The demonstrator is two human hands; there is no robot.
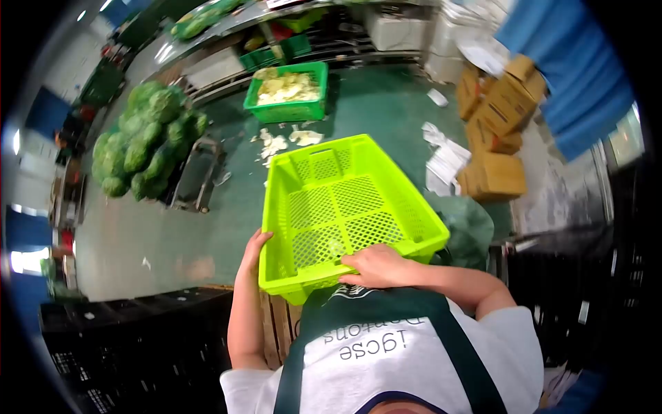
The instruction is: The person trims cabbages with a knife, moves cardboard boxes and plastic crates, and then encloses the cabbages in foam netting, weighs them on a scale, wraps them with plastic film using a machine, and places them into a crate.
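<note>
While left hand (pixel 256 248) and right hand (pixel 377 267) grip its edges, lime-green crate (pixel 338 200), rectangular, lattice-floored, slotted walls.

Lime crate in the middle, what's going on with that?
The person has both hands on the lime crate: the left hand is against its left side, and the right hand grips the near rim. Ahead, a green basket holds pale scraps, with more scraps on the floor beside it. Green vegetables are heaped to the left, and boxes are piled to the right.
</note>
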